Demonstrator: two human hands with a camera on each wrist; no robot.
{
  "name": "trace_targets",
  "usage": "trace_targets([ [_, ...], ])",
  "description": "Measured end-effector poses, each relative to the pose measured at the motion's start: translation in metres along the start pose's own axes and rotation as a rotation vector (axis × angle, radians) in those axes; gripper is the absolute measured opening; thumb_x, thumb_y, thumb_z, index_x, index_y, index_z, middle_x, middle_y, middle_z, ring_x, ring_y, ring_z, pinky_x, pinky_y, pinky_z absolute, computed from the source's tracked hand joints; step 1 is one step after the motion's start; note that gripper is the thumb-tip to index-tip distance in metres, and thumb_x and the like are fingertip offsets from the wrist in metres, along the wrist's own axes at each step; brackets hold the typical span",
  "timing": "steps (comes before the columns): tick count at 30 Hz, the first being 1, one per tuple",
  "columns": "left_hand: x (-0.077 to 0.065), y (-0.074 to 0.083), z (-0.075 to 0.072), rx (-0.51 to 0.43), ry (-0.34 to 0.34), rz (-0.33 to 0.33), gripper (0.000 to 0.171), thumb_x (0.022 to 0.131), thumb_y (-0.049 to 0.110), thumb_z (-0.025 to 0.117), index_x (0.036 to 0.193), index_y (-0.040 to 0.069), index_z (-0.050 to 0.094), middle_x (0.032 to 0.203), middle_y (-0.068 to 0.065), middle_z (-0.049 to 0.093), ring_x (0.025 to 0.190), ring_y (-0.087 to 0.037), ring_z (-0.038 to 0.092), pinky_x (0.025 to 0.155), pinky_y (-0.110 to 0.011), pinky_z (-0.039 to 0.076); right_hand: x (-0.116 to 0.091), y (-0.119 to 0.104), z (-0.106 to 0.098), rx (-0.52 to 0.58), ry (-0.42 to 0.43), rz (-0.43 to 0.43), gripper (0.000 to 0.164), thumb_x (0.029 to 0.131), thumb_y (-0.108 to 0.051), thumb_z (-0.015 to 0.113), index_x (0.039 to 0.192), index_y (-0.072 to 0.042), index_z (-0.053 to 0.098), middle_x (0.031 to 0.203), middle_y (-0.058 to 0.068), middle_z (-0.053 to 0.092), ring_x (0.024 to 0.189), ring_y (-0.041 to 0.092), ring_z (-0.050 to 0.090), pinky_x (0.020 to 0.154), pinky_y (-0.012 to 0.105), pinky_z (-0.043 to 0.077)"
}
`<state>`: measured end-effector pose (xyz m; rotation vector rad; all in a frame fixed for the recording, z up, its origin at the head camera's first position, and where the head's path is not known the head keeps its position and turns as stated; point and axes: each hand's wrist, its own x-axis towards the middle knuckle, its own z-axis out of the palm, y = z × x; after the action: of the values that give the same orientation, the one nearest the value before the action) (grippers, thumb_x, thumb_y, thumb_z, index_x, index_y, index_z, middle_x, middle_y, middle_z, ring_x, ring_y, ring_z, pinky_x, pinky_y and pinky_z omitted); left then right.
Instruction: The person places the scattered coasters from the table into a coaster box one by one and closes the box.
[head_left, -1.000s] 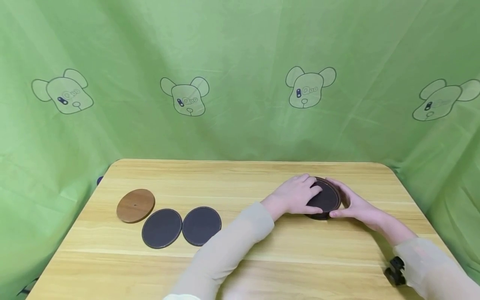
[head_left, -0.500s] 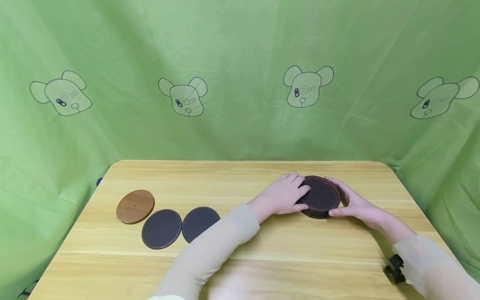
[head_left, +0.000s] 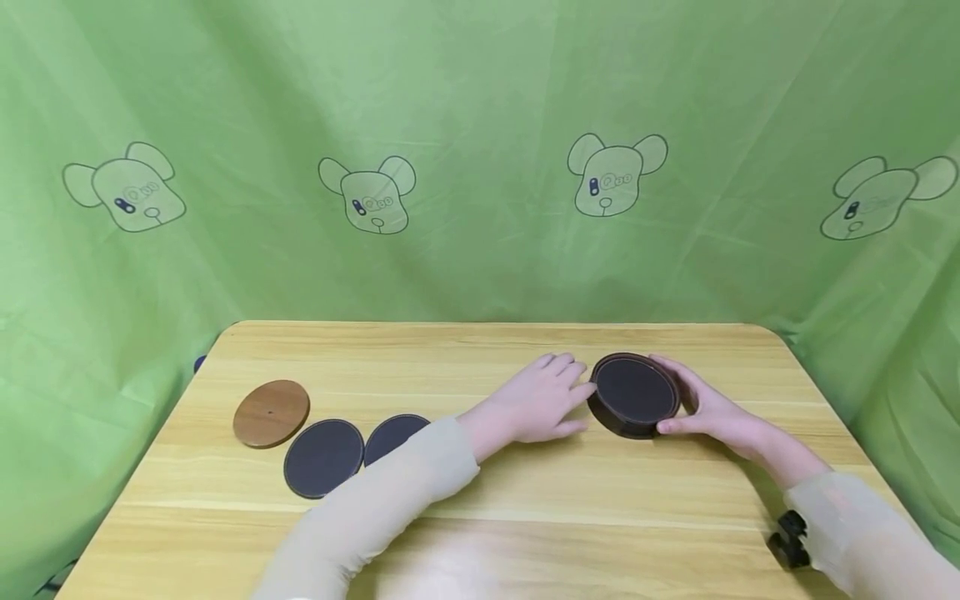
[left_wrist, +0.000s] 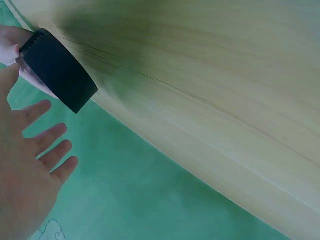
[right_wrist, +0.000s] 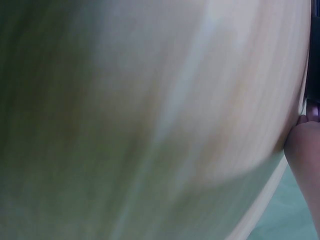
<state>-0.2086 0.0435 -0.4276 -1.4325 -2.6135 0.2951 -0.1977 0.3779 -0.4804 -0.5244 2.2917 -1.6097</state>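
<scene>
Toward the back right of the table stands a dark round coaster holder (head_left: 617,419), with a black stitched coaster (head_left: 636,389) lying in its top. My right hand (head_left: 712,414) grips the holder's right side, thumb in front and fingers behind. My left hand (head_left: 534,402) is just left of the holder, fingers spread and holding nothing. In the left wrist view, the spread left hand (left_wrist: 25,165) is beside the holder's dark wall (left_wrist: 59,72). The right wrist view catches only part of the right hand (right_wrist: 305,155) at its edge.
Two black coasters (head_left: 322,458) lie side by side on the table (head_left: 570,533), one partly behind the left sleeve (head_left: 390,492). A brown wooden disc (head_left: 271,413) with a small centre hole lies beyond them. Green cloth (head_left: 480,267) hangs behind the table.
My left hand has drawn off the top of the holder and moved left, uncovering the coaster in it. My right hand keeps its grip. The left sleeve now covers more of one loose coaster.
</scene>
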Motion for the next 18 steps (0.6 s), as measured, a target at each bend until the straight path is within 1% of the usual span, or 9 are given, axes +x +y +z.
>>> trace_targets([
  [3,-0.013,-0.002,0.000,-0.007,0.003,-0.006,0.068,0.107,0.063,0.046,0.160,0.021,0.047,0.166,-0.011,0.043,0.155,-0.030,0.039,0.130,-0.045,0.031,0.000,0.000,0.000,0.002,-0.002,0.000,0.103,0.087,0.004,0.079,0.170,-0.013,0.019,0.157,-0.022,0.038,0.137,-0.021,0.036,0.104,0.000,0.025],
  [5,-0.022,-0.004,0.000,-0.007,0.002,-0.011,0.068,0.107,0.064,0.046,0.160,0.021,0.047,0.166,-0.012,0.043,0.155,-0.032,0.039,0.131,-0.046,0.031,0.001,0.000,0.000,-0.001,-0.003,-0.005,0.103,0.087,0.004,0.079,0.170,-0.012,0.019,0.157,-0.021,0.038,0.137,-0.022,0.036,0.102,0.000,0.026],
  [9,-0.040,-0.007,-0.002,0.000,-0.012,-0.016,0.069,0.106,0.065,0.047,0.160,0.022,0.047,0.166,-0.012,0.043,0.154,-0.036,0.040,0.130,-0.048,0.031,0.001,-0.001,0.001,-0.005,-0.006,-0.009,0.103,0.087,0.005,0.079,0.170,-0.012,0.019,0.157,-0.021,0.037,0.137,-0.022,0.035,0.101,-0.001,0.027],
  [15,-0.066,-0.015,-0.006,0.003,-0.038,-0.024,0.070,0.105,0.066,0.049,0.160,0.023,0.047,0.165,-0.012,0.044,0.154,-0.036,0.040,0.128,-0.050,0.034,0.001,0.000,-0.001,-0.007,-0.008,0.005,0.103,0.088,0.003,0.078,0.171,-0.013,0.018,0.159,-0.022,0.036,0.137,-0.024,0.033,0.101,-0.001,0.025],
  [18,-0.079,-0.020,-0.009,0.011,-0.044,-0.022,0.072,0.103,0.067,0.051,0.160,0.023,0.047,0.165,-0.012,0.043,0.154,-0.035,0.040,0.128,-0.051,0.035,0.000,0.000,0.000,-0.005,-0.007,0.002,0.104,0.088,0.004,0.078,0.171,-0.013,0.017,0.161,-0.020,0.035,0.137,-0.025,0.033,0.102,-0.002,0.025],
])
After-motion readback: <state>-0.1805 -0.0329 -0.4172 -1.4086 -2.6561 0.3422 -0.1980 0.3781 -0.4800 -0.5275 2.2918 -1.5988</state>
